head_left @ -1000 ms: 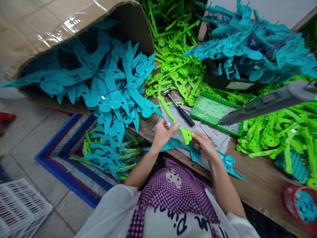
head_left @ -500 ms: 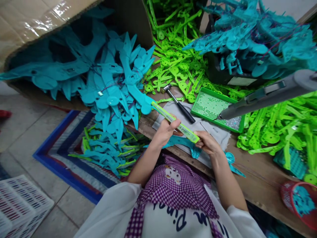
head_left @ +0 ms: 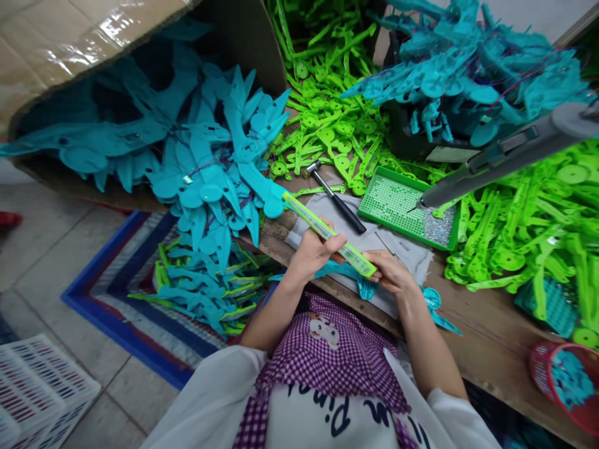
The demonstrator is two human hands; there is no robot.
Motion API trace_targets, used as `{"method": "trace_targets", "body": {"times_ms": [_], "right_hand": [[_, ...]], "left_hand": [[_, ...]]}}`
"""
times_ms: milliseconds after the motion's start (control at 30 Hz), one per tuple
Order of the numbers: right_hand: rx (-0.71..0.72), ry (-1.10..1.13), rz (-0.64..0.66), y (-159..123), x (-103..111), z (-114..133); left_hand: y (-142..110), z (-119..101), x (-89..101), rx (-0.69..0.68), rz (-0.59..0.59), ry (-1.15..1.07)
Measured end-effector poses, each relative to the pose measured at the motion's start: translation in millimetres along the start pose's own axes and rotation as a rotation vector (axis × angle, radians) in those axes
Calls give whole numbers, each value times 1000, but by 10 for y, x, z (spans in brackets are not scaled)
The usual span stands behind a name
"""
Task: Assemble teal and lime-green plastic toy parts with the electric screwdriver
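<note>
Both my hands hold a long lime-green plastic piece (head_left: pixel 322 232) edge-on above the bench's front edge. My left hand (head_left: pixel 311 254) grips its middle with curled fingers. My right hand (head_left: pixel 390 273) pinches its near end. Under my hands a teal plastic piece (head_left: pixel 344 272) lies on a grey cloth (head_left: pixel 402 252). Just beyond the cloth lies a small black-handled hammer (head_left: pixel 336 198).
A green tray of small screws (head_left: pixel 397 202) sits on the wooden bench (head_left: pixel 486 330), under a hanging grey power screwdriver (head_left: pixel 505 156). Teal pieces spill from a cardboard box (head_left: pixel 70 43) at left. Green pieces cover the back and right. A red basket (head_left: pixel 545 374) stands at right.
The green piece has turned from flat-side-up to edge-on between my hands. Both hands stay closed on it at nearly the same spot.
</note>
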State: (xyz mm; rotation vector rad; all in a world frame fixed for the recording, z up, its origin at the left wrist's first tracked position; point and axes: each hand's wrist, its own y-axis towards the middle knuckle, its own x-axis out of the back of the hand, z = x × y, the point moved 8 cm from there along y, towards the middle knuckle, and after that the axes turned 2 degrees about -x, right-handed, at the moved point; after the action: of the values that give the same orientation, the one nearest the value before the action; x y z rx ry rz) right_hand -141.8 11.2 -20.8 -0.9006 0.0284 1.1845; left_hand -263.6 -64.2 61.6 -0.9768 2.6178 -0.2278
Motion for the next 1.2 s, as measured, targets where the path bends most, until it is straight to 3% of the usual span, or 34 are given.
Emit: {"method": "trace_targets", "body": {"times_ms": [167, 267, 367, 467, 567, 667, 767, 867, 1033, 1200], "right_hand": [[-20, 28, -34, 2, 62, -66], [-16, 40, -38, -12, 77, -91], [31, 14, -86, -74, 97, -55], [79, -98, -183, -149, 130, -8], [102, -234, -280, -209, 161, 3], [112, -272, -368, -320, 222, -14], [105, -189, -447, -485, 334, -40], [152, -111, -503, -559, 434, 2], [275, -319, -628, -306, 429, 151], [302, -624, -634, 47, 128, 160]], "left_hand": [[69, 66, -27, 13, 81, -6], [0, 78, 153, -57, 50, 104], [-295, 26, 542, -234, -70, 523], [-651, 139, 821, -331, -8, 1070], [-791, 336, 1009, -350, 57, 1226], [-671, 409, 941, -459, 112, 1194], [-453, 395, 705, -598, 199, 1206], [-299, 397, 525, -654, 289, 1213], [-302, 449, 541, -664, 236, 1171], [-389, 527, 594, -705, 183, 1113]]}}
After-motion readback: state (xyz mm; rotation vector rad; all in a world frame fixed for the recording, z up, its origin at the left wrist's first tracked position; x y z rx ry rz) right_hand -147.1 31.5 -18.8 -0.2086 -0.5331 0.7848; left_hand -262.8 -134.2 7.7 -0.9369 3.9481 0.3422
